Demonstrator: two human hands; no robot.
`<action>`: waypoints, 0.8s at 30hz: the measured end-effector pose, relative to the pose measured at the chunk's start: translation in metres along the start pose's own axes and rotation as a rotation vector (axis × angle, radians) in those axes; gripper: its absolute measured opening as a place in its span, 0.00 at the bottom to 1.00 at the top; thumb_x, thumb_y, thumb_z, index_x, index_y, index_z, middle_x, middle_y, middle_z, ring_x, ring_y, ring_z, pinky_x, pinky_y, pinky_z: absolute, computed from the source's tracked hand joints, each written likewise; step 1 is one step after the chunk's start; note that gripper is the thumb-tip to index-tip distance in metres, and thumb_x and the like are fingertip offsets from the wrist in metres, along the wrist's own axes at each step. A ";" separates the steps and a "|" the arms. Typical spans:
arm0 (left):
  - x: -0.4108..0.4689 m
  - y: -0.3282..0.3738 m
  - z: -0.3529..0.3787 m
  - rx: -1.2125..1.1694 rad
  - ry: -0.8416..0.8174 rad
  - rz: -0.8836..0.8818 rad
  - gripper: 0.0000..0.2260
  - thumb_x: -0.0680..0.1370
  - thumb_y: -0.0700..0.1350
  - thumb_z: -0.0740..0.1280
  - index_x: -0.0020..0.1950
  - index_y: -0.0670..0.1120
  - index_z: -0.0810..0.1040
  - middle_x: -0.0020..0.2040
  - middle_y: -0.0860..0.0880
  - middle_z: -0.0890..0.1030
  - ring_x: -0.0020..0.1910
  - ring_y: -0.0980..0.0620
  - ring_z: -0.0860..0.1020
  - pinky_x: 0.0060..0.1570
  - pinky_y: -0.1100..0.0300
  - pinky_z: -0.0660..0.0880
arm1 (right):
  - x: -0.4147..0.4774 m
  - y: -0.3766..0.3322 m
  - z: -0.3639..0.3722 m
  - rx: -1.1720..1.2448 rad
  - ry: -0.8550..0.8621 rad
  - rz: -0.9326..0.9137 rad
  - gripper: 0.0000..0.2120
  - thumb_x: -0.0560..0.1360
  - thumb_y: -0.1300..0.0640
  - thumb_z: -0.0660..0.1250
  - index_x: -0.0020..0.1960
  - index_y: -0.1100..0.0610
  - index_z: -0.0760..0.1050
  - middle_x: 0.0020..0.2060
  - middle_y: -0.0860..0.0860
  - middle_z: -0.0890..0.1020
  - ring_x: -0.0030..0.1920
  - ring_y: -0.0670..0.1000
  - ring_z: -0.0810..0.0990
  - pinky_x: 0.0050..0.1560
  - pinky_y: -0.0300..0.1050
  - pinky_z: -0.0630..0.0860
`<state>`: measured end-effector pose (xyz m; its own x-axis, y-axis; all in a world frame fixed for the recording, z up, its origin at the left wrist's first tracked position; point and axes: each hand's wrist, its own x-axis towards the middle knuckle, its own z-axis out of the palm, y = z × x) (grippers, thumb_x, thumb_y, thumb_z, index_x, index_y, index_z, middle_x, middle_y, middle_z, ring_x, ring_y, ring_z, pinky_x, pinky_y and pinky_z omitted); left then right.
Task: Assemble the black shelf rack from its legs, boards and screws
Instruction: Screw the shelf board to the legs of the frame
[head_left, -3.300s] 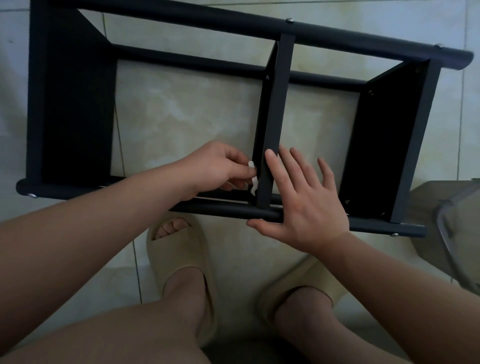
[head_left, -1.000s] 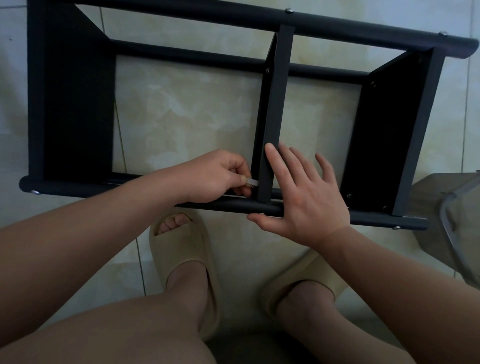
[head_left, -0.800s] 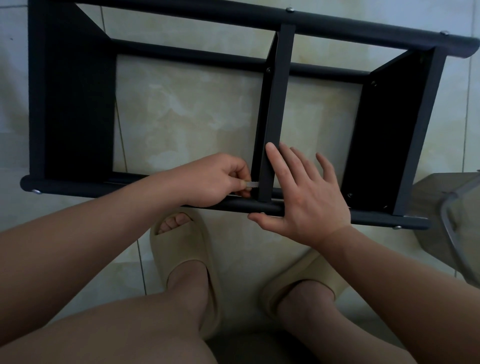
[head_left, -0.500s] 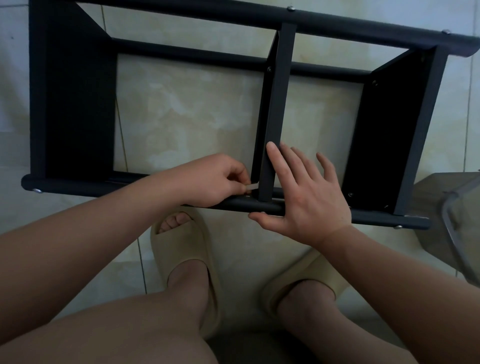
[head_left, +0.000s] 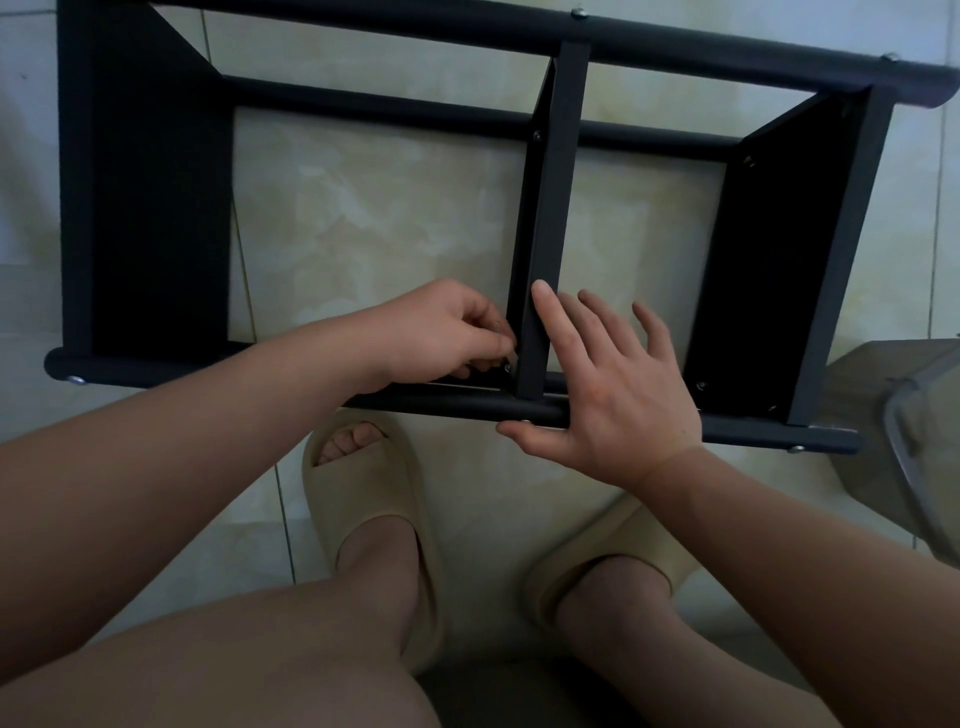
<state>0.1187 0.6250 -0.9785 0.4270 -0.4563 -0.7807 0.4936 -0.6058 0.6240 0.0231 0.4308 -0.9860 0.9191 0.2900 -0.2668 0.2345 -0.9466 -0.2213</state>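
The black shelf rack (head_left: 670, 49) lies on its side on the tiled floor, with three boards between round legs. My left hand (head_left: 447, 332) pinches a small pale tool (head_left: 511, 357) at a screw (head_left: 507, 368) where the middle board (head_left: 548, 234) meets the near leg (head_left: 457, 405). My right hand (head_left: 608, 384) lies flat with straight fingers against the middle board, its thumb along the near leg.
My two feet in beige slippers (head_left: 374, 499) stand just below the rack. A grey stool with a clear container (head_left: 919, 452) stands at the right edge. Pale floor tiles (head_left: 374, 218) show through the rack's openings.
My left hand has turned slightly at the screw, and the pale tool is now mostly hidden by its fingers. The right hand and the rack have stayed in place.
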 end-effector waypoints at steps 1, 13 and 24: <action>0.001 -0.001 0.002 -0.079 0.006 -0.036 0.04 0.80 0.42 0.68 0.47 0.48 0.81 0.42 0.51 0.84 0.43 0.58 0.82 0.48 0.62 0.79 | 0.000 0.000 0.000 -0.004 0.003 0.001 0.52 0.71 0.23 0.58 0.83 0.54 0.51 0.75 0.55 0.70 0.76 0.59 0.68 0.72 0.69 0.62; 0.003 -0.003 0.009 -0.193 0.091 -0.058 0.03 0.79 0.43 0.70 0.46 0.46 0.82 0.38 0.51 0.86 0.42 0.55 0.84 0.50 0.57 0.79 | 0.001 0.001 0.003 -0.057 0.062 -0.009 0.51 0.72 0.23 0.57 0.83 0.53 0.50 0.82 0.57 0.55 0.81 0.60 0.57 0.72 0.73 0.58; 0.002 -0.003 0.008 -0.236 0.080 -0.072 0.03 0.79 0.44 0.70 0.46 0.46 0.82 0.40 0.51 0.86 0.46 0.52 0.84 0.55 0.53 0.78 | 0.000 0.001 0.005 -0.103 0.101 -0.028 0.49 0.73 0.23 0.55 0.83 0.54 0.53 0.82 0.55 0.54 0.81 0.60 0.54 0.72 0.74 0.57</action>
<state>0.1124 0.6207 -0.9821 0.4384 -0.3583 -0.8242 0.6840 -0.4619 0.5646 0.0219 0.4300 -0.9906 0.9377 0.3056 -0.1653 0.2867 -0.9493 -0.1288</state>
